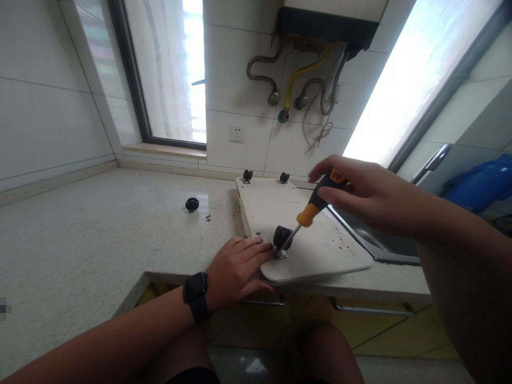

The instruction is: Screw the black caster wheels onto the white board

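A white board (316,261) with rounded corners lies on the counter. A black caster wheel (282,237) stands on its near left corner, on a small metal plate (283,255). My right hand (356,186) is wrapped round the black and orange handle of a screwdriver (307,214), which slants down to the left. Its tip meets the caster's plate. My left hand (242,264) grips the board's near left edge, fingers on top and thumb by the side; the fingertips reach the plate. Whether a screw sits under the tip is hidden.
A loose caster (192,204) and several small screws (208,217) lie left on the counter (120,224). Two casters, one a far-corner caster (248,175), stand at the board's far end. Screw holes (340,245) mark its right side. A sink (380,245) adjoins the right.
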`<control>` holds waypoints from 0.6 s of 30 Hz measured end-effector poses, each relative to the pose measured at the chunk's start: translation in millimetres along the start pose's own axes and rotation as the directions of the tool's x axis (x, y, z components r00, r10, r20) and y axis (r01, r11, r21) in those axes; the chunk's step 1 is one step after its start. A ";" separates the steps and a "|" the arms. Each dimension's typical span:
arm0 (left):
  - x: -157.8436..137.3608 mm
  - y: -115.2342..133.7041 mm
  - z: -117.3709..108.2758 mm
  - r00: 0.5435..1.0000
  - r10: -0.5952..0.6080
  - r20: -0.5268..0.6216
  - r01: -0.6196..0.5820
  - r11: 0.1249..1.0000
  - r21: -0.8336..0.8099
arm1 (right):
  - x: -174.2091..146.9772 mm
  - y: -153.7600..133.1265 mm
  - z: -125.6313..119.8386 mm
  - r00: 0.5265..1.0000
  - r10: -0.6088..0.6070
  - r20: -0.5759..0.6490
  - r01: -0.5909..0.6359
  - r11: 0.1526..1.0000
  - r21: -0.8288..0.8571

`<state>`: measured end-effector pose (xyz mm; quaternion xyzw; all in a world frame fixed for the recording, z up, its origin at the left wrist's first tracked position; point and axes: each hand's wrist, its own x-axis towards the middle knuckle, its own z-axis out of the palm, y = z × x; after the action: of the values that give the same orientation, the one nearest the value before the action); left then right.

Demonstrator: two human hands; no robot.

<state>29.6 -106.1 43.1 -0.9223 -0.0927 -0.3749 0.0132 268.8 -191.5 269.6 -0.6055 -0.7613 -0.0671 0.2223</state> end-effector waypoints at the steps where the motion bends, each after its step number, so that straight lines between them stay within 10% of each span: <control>1: -0.2 -0.4 0.3 1.000 -0.002 -0.001 0.002 1.000 -0.003 | -0.6 2.3 -2.9 0.997 -0.037 0.060 0.031 0.995 0.090; 6: -2.5 -2.2 3.9 1.000 -0.015 -0.013 0.015 1.000 -0.024 | 2.9 15.0 -8.3 0.965 -0.204 0.166 0.140 0.933 0.332; 18: -3.3 -4.0 5.1 0.998 -0.021 -0.055 0.020 1.000 -0.012 | 10.9 6.6 7.6 0.994 0.095 -0.053 -0.102 0.984 -0.144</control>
<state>30.1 -102.2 37.0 -0.9108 -0.0995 -0.4007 0.0067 271.3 -177.2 266.2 -0.6552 -0.7182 -0.1256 0.1977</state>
